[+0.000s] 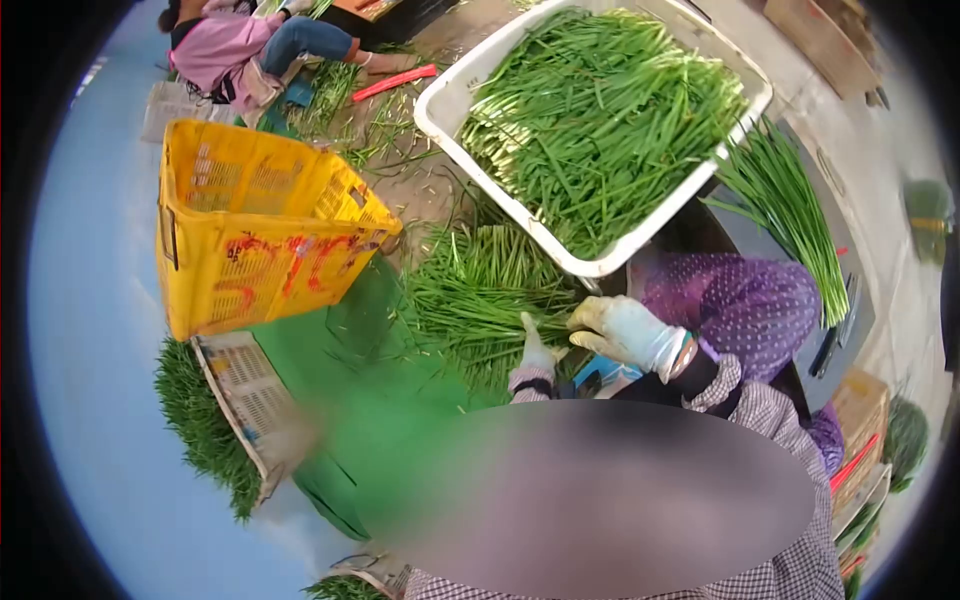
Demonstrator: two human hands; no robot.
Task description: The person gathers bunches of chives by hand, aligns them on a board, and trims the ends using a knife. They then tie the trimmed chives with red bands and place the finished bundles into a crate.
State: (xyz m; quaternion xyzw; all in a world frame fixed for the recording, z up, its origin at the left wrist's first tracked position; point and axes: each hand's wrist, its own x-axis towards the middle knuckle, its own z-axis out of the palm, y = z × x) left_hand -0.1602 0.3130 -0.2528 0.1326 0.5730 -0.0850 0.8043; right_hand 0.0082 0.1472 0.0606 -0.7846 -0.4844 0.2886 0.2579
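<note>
My left hand (537, 345), in a pale glove, rests at the near right edge of a heap of green chives (480, 290) with one digit stretched out along the stalks. My right hand (625, 330), in a white and yellowish glove, is just right of it at the same edge. Its fingers are curled together, and what they hold, if anything, is too small to make out. Above the heap stands a white tub (590, 265) filled with chives (610, 120). Below my right hand is a blue item (605, 375), partly hidden.
A yellow crate (270, 240) stands to the left on green sheeting (330, 350). Another bunch of chives (790, 210) lies on a dark surface at right, beside purple dotted cloth (750, 305). A person in pink (220, 55) sits at the upper left. A red strip (395, 82) lies nearby.
</note>
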